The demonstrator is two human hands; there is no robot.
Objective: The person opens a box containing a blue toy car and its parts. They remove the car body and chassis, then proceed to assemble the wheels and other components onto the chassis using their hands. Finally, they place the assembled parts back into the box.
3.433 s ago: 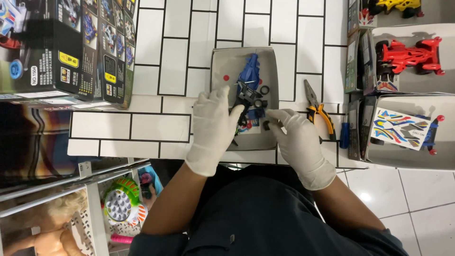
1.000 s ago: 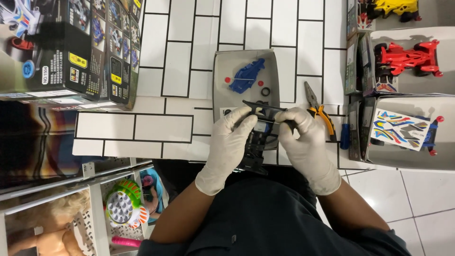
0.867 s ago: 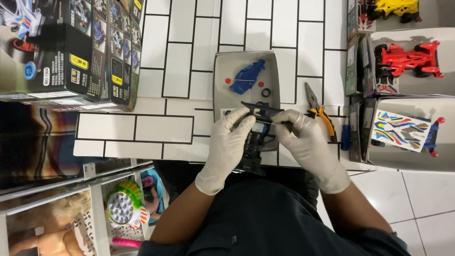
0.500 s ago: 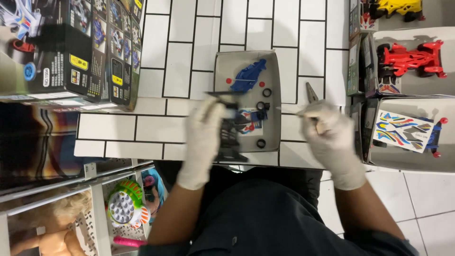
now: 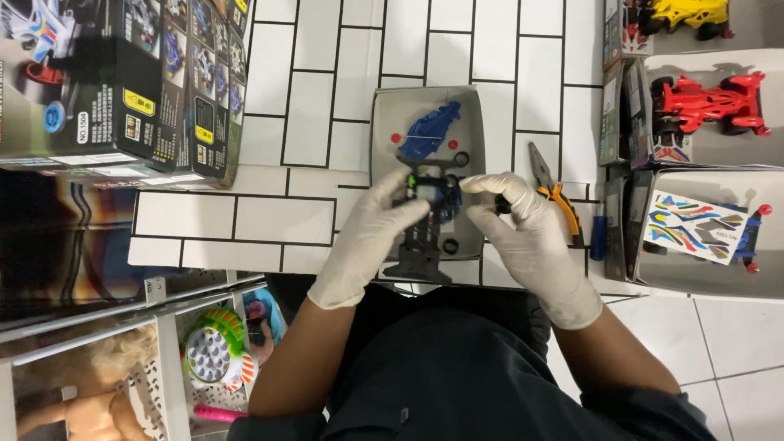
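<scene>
My left hand (image 5: 371, 237), in a white glove, grips the left side of a black toy-car chassis (image 5: 425, 224) held over a grey tray (image 5: 384, 122). From the right, my gloved right hand (image 5: 527, 237) pinches the chassis near its front with fingertips. A blue car body shell (image 5: 430, 131) lies at the tray's far end beside two small red parts. Small black rings, likely tyres (image 5: 450, 245), sit on the tray near the chassis.
Orange-handled pliers (image 5: 555, 196) and a blue screwdriver (image 5: 598, 237) lie right of the tray. Open boxes at right hold a red car (image 5: 710, 98), a yellow car (image 5: 682, 12) and a sticker sheet (image 5: 690, 229). Black kit boxes (image 5: 122, 82) stand at left; toys sit on shelves below.
My right hand went out to the right toward the pliers, then came back to the chassis. The chassis has shifted up over the tray with both hands on it again.
</scene>
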